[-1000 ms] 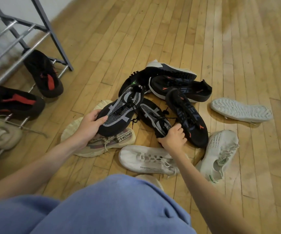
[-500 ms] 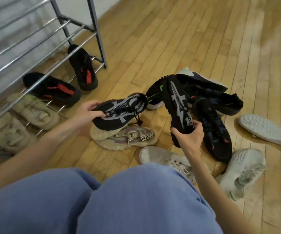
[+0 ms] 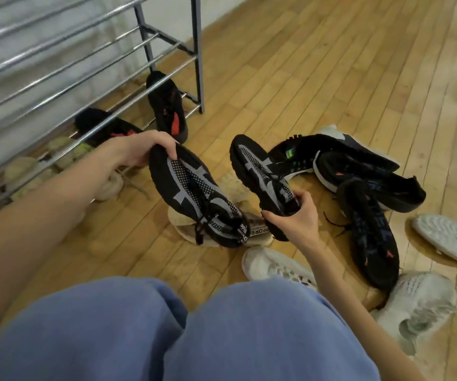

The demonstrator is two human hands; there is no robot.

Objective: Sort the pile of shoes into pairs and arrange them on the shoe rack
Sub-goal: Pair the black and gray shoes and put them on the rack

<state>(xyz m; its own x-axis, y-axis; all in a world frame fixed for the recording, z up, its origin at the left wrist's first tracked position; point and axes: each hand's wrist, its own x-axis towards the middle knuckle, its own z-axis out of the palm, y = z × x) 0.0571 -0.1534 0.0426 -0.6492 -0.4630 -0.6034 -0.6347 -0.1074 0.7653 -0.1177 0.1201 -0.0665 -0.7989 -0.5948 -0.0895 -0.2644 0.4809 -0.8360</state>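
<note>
- Shoes: my left hand point(image 3: 135, 149) grips one black-grey shoe point(image 3: 194, 199) by its toe.
- My right hand point(image 3: 294, 215) clasps its match point(image 3: 263, 174) at the heel.
- Both held above the floor point(image 3: 290, 78), near the rack point(image 3: 150, 53).

the two held shoes, one at 9 o'clock point(image 3: 194, 193) and one at 12 o'clock point(image 3: 263, 174), are black with grey bands and white-dotted mesh. on the rack point(image 3: 65, 78), silver bars with a dark grey frame, sit black shoes with red patches point(image 3: 168, 111) and beige ones point(image 3: 21, 169). at 3 o'clock a black shoe with blue and orange marks point(image 3: 370, 237). at 5 o'clock, white shoes point(image 3: 419, 301). honey-brown plank floor point(image 3: 304, 64); blue trousers point(image 3: 166, 334).
</note>
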